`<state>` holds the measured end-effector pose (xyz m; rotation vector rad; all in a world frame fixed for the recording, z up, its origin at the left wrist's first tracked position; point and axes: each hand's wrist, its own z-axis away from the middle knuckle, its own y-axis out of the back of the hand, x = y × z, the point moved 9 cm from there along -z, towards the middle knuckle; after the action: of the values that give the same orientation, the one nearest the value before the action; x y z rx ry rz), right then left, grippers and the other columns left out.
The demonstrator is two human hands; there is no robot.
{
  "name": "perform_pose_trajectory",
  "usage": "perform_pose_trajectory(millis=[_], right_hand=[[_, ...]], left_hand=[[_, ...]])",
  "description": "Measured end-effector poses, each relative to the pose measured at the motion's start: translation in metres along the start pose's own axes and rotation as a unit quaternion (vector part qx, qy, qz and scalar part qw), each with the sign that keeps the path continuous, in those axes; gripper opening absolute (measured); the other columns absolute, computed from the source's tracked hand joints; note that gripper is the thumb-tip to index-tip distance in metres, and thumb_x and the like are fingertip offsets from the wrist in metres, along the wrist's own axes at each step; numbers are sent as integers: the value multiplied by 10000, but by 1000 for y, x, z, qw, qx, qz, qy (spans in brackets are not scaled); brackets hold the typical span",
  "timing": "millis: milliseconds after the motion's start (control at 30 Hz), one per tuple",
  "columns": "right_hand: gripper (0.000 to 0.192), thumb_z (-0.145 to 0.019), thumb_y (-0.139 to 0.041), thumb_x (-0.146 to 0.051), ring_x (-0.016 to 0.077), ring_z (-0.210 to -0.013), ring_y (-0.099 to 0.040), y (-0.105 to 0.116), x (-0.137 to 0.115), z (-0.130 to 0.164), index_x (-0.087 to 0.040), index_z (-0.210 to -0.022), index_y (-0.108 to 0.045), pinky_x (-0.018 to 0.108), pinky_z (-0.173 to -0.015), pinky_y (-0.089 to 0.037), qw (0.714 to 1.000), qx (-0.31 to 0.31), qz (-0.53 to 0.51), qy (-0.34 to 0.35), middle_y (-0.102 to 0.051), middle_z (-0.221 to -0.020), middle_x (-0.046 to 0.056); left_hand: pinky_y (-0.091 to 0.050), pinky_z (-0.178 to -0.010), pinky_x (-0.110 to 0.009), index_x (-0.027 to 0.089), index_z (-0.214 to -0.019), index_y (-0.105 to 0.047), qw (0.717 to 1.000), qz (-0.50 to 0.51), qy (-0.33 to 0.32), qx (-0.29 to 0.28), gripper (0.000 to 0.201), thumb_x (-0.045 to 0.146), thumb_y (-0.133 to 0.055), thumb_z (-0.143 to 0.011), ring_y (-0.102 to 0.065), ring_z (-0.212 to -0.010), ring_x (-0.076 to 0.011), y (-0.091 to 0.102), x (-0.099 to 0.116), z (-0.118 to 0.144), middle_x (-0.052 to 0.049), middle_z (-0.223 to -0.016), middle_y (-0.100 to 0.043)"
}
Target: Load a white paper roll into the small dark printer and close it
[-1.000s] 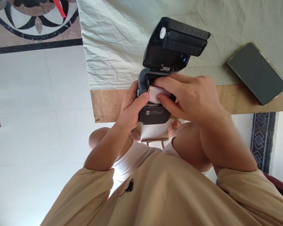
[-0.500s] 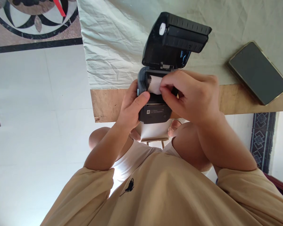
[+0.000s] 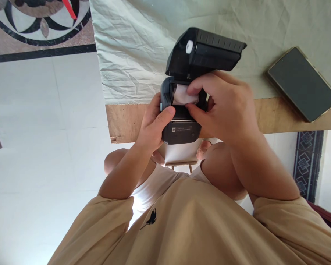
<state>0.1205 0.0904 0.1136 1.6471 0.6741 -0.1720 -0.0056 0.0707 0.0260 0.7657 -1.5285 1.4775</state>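
**Paper roll pinched in an open label printer at the table edge**

Nearest the camera, a tan shirt [image 3: 198, 228] fills the lower frame and hides the lap and everything under the forearms. The underside of the printer [image 3: 181, 127] and the fingers of the left hand [image 3: 154, 123] behind it are not seen; only the thumb is shown, pressed on the printer's left front corner, so the hand is closed around the body. The label text on the front panel is too small to read.

The right hand [image 3: 226, 110] covers the right half of the paper bay. Its thumb and forefinger are narrowed onto the white paper roll [image 3: 183, 96], which lies in the bay with its long axis left to right.

The printer is held over the wooden table edge [image 3: 127, 121], its front toward the person, its hinged lid [image 3: 206, 53] raised and leaning away. Beyond, a creased pale cloth [image 3: 132, 48] covers the table. A dark phone [image 3: 303, 84] lies face up, well apart to the right.
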Motion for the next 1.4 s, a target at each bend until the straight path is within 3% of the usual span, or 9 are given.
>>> perform_pose_trajectory(millis=[300,467,667,833,967,1100,1200,1267,1400], right_hand=[[175,-756,-529,-92,51,-578,-507,19,-29,18,-215,-821,-636,226,-502,-339,967,82,-110,216,-651,-763,-25],[157,-748,-536,-121,42,-552,-468,11,-35,30,-243,-815,-609,223,-490,-282,953,45,-109,277,-643,-734,-67],[79,-819,-538,-281,51,-589,-514,1,-31,29,-242,-814,-607,229,-507,-320,958,-9,-105,267,-654,-774,-50],[111,-818,-554,-303,93,-693,-529,33,0,22,-206,-857,-589,251,-522,-369,958,204,-139,144,-615,-930,60],[175,-842,-524,-338,218,-1148,-564,33,18,19,-205,-954,-539,247,-509,-390,961,211,-168,57,-478,-1377,130],[139,-864,-507,-300,254,-1427,-399,25,17,15,-212,-957,-450,213,-481,-386,953,176,-239,52,-538,-1293,107],[61,-890,-456,-259,211,-1302,-541,27,18,15,-215,-909,-417,200,-441,-353,933,207,-289,49,-494,-1019,64],[64,-896,-439,-238,144,-992,-659,31,23,16,-219,-846,-405,221,-451,-354,914,245,-323,29,-449,-894,30],[187,-903,-465,-225,63,-465,-370,26,29,15,-215,-722,-419,275,-493,-317,909,236,-343,-4,-455,-602,-29]], left_hand=[[-485,-659,-297,245,-1010,-631,999,4,-43,17,333,497,-661,-795,-597,-759,-148,5,3,-3,-7,-826,-628],[-491,-761,-305,381,-1321,-380,999,-2,-45,2,724,437,-761,-707,-604,-895,-145,8,-1,-6,55,-1124,-629],[-525,-899,-334,425,-1401,-312,994,-55,-77,-58,978,316,-847,-590,-559,-1197,-242,3,3,-5,38,-1346,-558],[-571,-875,-392,447,-1387,-350,995,-42,-72,-57,959,307,-835,-572,-584,-1177,-266,4,0,-6,-8,-1394,-532],[-561,-923,-432,438,-1396,-351,991,-56,-95,-73,993,323,-835,-536,-565,-1227,-287,4,-1,-9,-32,-1375,-541],[-575,-848,-406,463,-1373,-379,990,-62,-107,-73,966,340,-835,-530,-607,-1145,-275,5,-2,-10,-25,-1355,-548],[-569,-748,-357,472,-1359,-397,992,-58,-96,-58,913,323,-821,-564,-645,-996,-234,7,-3,-9,-16,-1285,-578],[-544,-665,-307,479,-1356,-400,992,-56,-102,-54,901,304,-816,-576,-643,-892,-193,6,-1,-8,-5,-1260,-584],[-550,-840,-343,471,-1353,-414,991,-68,-107,-46,886,281,-817,-587,-595,-1102,-219,7,2,-7,12,-1291,-553]])
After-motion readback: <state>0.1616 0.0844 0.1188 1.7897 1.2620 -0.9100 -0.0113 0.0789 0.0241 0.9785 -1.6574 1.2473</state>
